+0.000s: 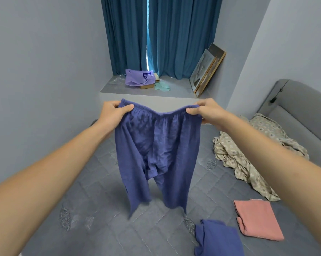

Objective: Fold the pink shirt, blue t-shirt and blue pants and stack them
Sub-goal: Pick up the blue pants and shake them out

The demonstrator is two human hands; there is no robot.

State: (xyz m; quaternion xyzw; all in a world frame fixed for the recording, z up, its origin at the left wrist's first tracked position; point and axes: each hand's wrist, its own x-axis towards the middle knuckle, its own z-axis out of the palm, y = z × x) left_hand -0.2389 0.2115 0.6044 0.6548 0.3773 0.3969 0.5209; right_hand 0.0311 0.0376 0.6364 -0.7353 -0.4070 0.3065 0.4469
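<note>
Both hands are closed on the waistband of the blue pants point(154, 154): the left hand point(112, 113) pinches its left end and the right hand point(205, 112) pinches its right end, thumbs in front. The pants hang open in the air above the middle of the bed point(93, 206), both legs down, not touching it. Near the front edge of the bed lies the blue t-shirt point(215, 239), crumpled. Just right of it, apart, the pink shirt point(257, 218) lies folded flat. Behind them, near the headboard, lies a crumpled patterned blanket point(248, 150).
</note>
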